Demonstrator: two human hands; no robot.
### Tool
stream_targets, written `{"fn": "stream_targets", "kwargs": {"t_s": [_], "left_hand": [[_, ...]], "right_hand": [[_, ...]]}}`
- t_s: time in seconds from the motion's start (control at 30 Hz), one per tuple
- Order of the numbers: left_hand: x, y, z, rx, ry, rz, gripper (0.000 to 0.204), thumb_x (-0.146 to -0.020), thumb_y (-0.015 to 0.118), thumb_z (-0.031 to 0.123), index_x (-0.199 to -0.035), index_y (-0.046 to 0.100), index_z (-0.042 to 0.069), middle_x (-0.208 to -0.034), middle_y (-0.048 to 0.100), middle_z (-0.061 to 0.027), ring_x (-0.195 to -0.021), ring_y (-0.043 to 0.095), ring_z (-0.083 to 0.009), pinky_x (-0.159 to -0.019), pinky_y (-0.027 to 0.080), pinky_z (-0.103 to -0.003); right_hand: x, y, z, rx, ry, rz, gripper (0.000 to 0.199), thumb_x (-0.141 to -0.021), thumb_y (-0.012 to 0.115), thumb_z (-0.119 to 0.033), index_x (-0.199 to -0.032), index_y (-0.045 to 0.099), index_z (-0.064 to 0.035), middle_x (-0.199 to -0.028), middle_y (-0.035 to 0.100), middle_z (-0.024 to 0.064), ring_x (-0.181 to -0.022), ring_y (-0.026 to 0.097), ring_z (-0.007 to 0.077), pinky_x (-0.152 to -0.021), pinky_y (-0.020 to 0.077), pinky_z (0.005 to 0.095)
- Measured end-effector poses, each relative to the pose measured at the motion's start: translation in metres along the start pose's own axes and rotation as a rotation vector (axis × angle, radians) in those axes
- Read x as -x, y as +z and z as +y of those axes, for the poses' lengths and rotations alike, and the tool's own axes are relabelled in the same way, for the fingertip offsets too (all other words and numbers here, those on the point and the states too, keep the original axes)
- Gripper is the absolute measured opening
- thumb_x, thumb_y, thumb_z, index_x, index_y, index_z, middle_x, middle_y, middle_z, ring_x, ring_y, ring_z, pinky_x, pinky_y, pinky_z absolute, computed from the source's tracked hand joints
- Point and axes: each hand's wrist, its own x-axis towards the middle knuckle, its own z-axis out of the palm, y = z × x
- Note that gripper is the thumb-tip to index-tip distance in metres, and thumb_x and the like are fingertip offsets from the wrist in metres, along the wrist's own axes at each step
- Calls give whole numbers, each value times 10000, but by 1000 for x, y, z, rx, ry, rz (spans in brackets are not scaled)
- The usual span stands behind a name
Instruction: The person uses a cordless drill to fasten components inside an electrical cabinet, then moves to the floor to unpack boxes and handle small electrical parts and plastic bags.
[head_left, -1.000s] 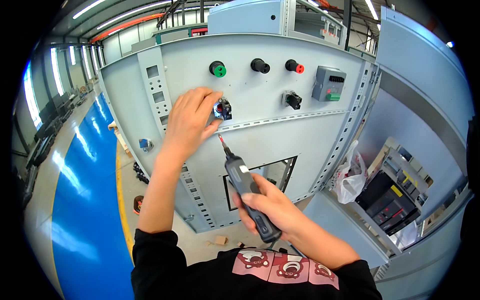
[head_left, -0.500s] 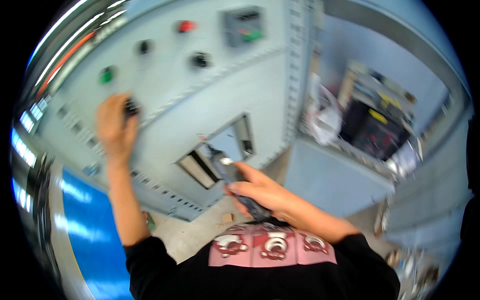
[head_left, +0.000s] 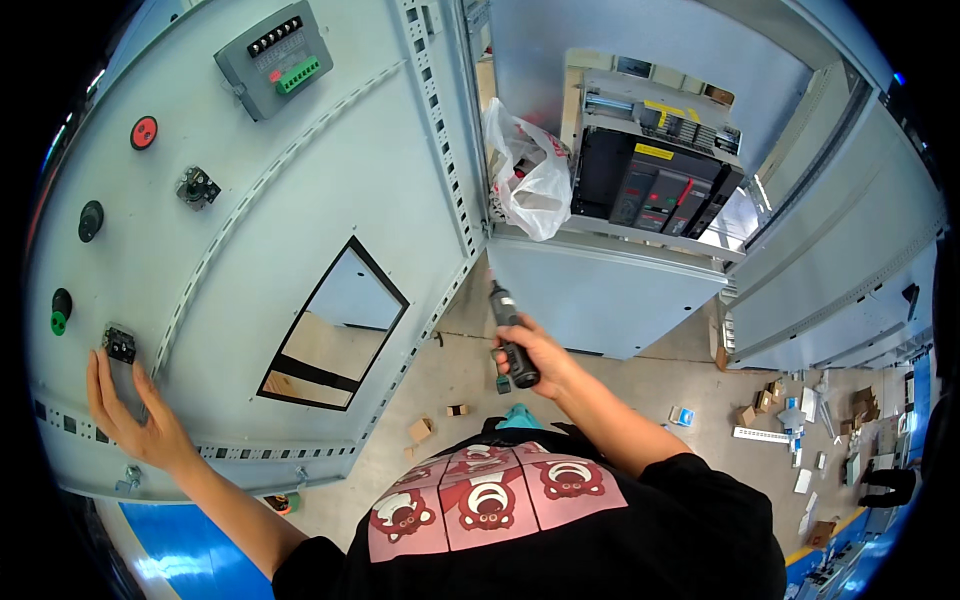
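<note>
My right hand [head_left: 545, 360] is wrapped round a slim black cordless screwdriver [head_left: 506, 312], its bit pointing away from me toward the gap between the door and the cabinet. My left hand [head_left: 140, 425] lies against the grey metal door panel [head_left: 330, 190], fingers spread. Between its thumb and fingertips sits a small black switch block [head_left: 119, 343] mounted on the panel; whether the fingers touch it is hard to tell. Further up the panel are a green-ended black part [head_left: 61, 311], a black round one [head_left: 91, 221], another black switch block [head_left: 198, 187] and a red round part [head_left: 144, 133].
A grey meter [head_left: 275, 62] with a green terminal strip is fixed at the panel's top. The panel has a rectangular cutout [head_left: 372, 290]. Inside the cabinet at right sit a black breaker [head_left: 660, 190] and a white plastic bag [head_left: 537, 185]. Boxes [head_left: 765, 400] litter the floor.
The view has swung right, bringing the cabinet nearer the middle. The screwdriver has moved away from the panel's cutout. My left hand's fingers have spread apart beside the switch block.
</note>
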Motion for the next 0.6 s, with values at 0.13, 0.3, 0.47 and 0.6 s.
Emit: {"fn": "stream_targets", "kwargs": {"t_s": [0.13, 0.3, 0.47, 0.6], "left_hand": [[25, 7, 21, -134, -58, 78, 317, -888, 666, 26, -1200, 626, -14, -1239, 587, -160, -1130, 570, -292, -951, 460, -390], [68, 11, 47, 62, -31, 23, 274, -864, 622, -28, -1137, 639, -15, -1186, 563, -195, -1050, 569, -328, -897, 479, -425], [67, 28, 69, 160, -142, -36, 305, -817, 625, -40, -1118, 647, 1, -1220, 534, -186, -1085, 549, -323, -898, 464, -411], [59, 22, 63, 89, -231, -60, 342, -811, 624, -6, -1153, 630, 5, -1268, 516, -184, -1159, 505, -339, -965, 420, -428]], "right_hand": [[-5, -22, -18, 33, -106, 141, 363, -883, 629, -127, -1161, 406, -56, -842, 581, 93, -633, 585, 161, -522, 509, 297], [-28, -19, -27, 62, -165, 169, 293, -882, 627, -162, -1068, 455, -15, -838, 590, 96, -622, 575, 164, -509, 480, 310], [-45, -37, -41, 102, -238, 174, 245, -878, 618, -156, -1012, 482, -3, -843, 591, 111, -613, 571, 171, -512, 480, 320], [-56, -21, -39, 110, -199, 136, 249, -878, 610, -139, -1040, 469, -13, -848, 592, 123, -607, 572, 175, -510, 481, 319]]}}
